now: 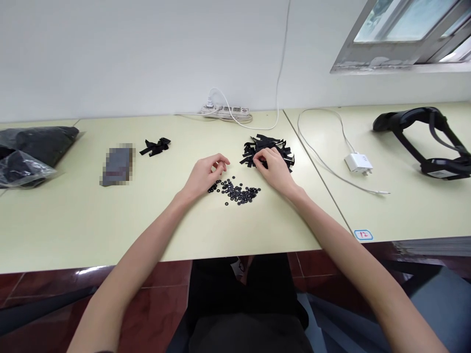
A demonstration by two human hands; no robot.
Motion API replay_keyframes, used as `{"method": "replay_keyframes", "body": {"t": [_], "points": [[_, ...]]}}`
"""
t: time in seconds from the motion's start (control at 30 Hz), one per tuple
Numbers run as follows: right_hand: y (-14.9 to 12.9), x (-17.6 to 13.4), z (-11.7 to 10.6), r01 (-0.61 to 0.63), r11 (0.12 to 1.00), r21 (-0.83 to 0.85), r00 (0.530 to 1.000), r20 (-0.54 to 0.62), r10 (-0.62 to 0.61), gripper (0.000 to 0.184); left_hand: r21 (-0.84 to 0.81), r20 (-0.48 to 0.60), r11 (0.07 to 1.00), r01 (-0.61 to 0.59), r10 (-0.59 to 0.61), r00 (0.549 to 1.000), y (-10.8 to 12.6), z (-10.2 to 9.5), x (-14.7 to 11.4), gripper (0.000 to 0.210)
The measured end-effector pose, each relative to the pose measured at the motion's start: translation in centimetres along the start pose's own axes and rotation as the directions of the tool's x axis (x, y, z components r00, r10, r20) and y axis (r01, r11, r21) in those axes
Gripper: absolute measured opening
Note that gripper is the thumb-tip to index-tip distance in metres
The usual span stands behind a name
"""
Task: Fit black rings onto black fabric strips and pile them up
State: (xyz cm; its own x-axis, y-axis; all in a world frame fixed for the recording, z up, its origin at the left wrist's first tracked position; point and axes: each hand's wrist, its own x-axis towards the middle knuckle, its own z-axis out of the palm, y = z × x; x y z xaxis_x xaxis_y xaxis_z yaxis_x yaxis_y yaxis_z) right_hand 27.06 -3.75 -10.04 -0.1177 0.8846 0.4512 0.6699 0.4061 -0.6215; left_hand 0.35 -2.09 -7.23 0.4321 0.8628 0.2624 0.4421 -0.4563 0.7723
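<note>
At black strips [263,141]; right hand [274,169] half-curled

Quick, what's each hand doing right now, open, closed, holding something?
Left hand: fingers curled, beside the rings; can't tell if it holds anything.
Right hand: curled at the strips; its grip is unclear.

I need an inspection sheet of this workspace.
Surface: pale yellow table, numbered label near front edge.
Work things: scattered black washers; larger pile of black strips, smaller pile farther left.
Clutter: plastic bag, pixelated object, white charger, black headset.
Hands: left hand beside washers, right hand over larger pile; grips unclear.
Cables: white charging cable has a free end; white cord runs from power strip up wall.
Surroundings: window, red tiled floor.
</note>
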Motion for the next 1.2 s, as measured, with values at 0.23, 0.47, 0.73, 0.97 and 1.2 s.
{"method": "replay_keyframes", "body": {"t": [0.23, 0.47, 0.73, 0.97, 1.2], "points": [[-3.5, -0.6, 0.4, -0.087, 0.912, 0.402, 0.996, 0.057, 0.07, 0.016, -0.293, 0.054, 0.951, 0.094, -0.081, 0.995, 0.9, 0.8, -0.2, 0.025], [-5.5, -1.3, 0.6, -0.078, 0.886, 0.457, 0.988, 0.153, 0.008, 0.015, -0.307, 0.171, 0.943, 0.125, -0.074, 0.982, 0.9, 1.0, -0.3, 0.025], [-4.3, -1.0, 0.7, -0.131, 0.891, 0.435, 0.981, 0.189, 0.052, 0.019, -0.265, 0.006, 0.962, 0.061, -0.062, 0.998, 0.6, 0.6, 0.0, 0.02], [-3.7, -1.1, 0.5, -0.09, 0.935, 0.344, 0.951, 0.31, -0.023, 0.028, -0.371, 0.013, 0.916, 0.151, -0.158, 0.987, 0.5, 0.2, 0.3, 0.025], [-3.6, -1.4, -0.4, 0.04, 0.994, 0.099, 0.9, 0.429, -0.079, 0.018, -0.556, -0.034, 0.819, 0.142, -0.193, 0.981, -0.3, 0.2, 0.8, 0.027]]}}
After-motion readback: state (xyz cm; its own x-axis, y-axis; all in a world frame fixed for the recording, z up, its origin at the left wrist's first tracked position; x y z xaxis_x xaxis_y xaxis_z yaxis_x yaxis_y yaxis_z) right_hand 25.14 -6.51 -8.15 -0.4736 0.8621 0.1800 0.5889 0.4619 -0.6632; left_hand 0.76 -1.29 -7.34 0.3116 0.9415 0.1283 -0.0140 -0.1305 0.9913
